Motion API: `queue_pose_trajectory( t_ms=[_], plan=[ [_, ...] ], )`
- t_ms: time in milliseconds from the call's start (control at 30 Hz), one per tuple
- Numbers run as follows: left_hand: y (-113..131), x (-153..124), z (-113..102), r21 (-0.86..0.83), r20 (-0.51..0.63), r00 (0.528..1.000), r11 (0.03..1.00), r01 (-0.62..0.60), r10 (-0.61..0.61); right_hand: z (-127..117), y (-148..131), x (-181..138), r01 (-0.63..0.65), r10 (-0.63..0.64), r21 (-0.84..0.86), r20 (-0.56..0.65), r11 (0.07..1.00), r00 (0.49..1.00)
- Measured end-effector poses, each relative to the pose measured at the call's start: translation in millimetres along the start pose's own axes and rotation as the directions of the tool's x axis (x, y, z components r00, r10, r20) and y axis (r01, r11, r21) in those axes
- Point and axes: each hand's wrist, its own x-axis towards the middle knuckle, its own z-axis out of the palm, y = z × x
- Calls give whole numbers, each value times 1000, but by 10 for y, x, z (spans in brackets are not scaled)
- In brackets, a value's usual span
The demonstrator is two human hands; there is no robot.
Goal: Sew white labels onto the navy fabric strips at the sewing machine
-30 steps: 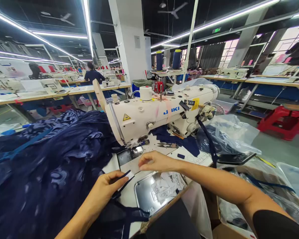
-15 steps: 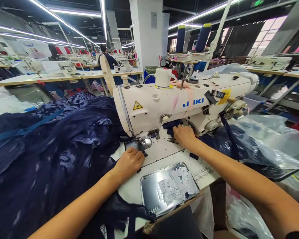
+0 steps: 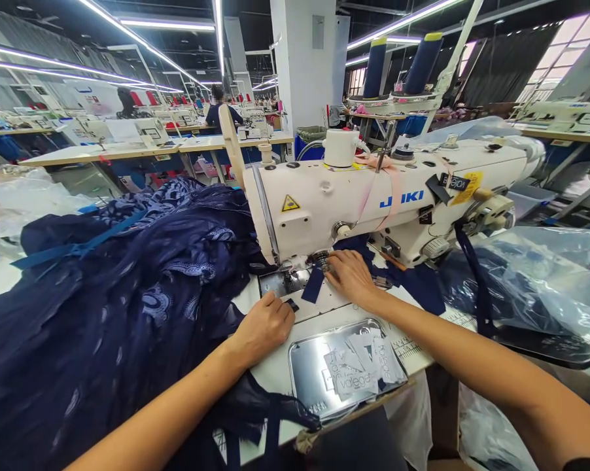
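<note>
My left hand (image 3: 268,322) is closed, in front of the needle plate (image 3: 281,282) of a white JUKI sewing machine (image 3: 334,203). A short dark strip of fabric (image 3: 292,305) pokes out past its fingertips. Just right of the needle area, my right hand (image 3: 352,278) pinches a small navy fabric piece (image 3: 314,284), which hangs toward the plate. Metal thread snips (image 3: 383,282) lie partly hidden beside that hand. A navy patterned garment (image 3: 142,307) is heaped left of the machine, and its edge runs to my left hand.
Printed white labels (image 3: 354,373) lie on a shiny metal cover plate (image 3: 307,366) at the table front. More navy fabric (image 3: 417,288) and a clear plastic bag (image 3: 545,281) are to the right. Thread cones (image 3: 422,65) stand behind; a person (image 3: 221,111) sits farther back.
My right hand has moved left from beside the snips and now has the navy piece near the needle. My left hand stays near the plate. The view has shifted slightly.
</note>
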Motion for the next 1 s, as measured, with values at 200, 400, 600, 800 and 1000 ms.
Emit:
queue_pose_trajectory(
  t_ms=[200,400,600,800,1000],
  plan=[
    [18,-31,4,-40,25,999,998,39,-38,-46,-185,-71,272,-278,61,134,960,951],
    [21,-28,19,-32,-7,999,999,44,-44,-11,-295,-29,421,-400,-97,182,902,898],
    [23,-33,13,27,-66,997,999,47,-45,21,-347,0,304,-303,23,171,953,937],
    [34,-42,-12,54,-144,986,994,93,-84,109,-409,45,10,-97,408,193,913,976],
    [19,-4,9,58,-172,983,995,77,-66,154,-434,39,-59,-53,535,191,843,980]
  ],
)
